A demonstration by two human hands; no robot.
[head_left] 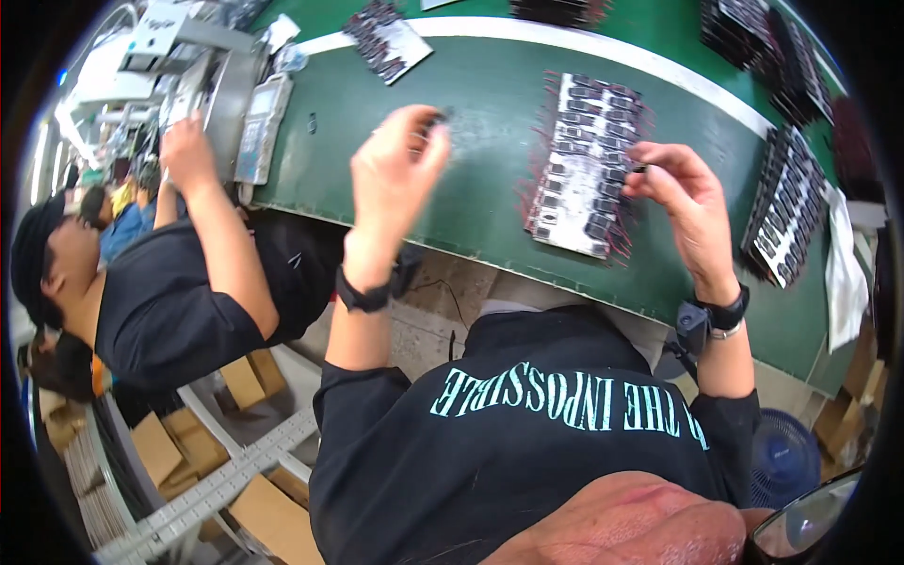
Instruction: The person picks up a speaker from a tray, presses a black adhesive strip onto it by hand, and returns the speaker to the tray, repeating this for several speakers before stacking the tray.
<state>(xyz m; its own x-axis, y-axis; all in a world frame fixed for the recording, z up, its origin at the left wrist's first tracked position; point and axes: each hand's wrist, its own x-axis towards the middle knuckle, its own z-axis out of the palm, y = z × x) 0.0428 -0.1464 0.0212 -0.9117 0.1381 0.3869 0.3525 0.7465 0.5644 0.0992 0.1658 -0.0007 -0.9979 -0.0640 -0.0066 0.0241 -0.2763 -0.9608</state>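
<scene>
In front of me on the green table lies a white board (573, 193) carrying rows of small black parts with thin red wires sticking out at both sides. My right hand (692, 193) is at the board's right edge, thumb and fingers pinched on a small black part (639, 169). To the left of the board, my left hand (395, 174) is raised over the table with its fingers curled. Something small and dark (436, 121) shows between its fingertips, blurred and too small to name.
A smaller filled board (391, 45) lies at the far left, and another (786, 221) at the right beside a white cloth (845, 268). Stacked boards (739, 30) stand at the far right. A tiny dark piece (313, 123) lies near a machine's keypad (259, 127). A co-worker (179, 301) sits close on my left.
</scene>
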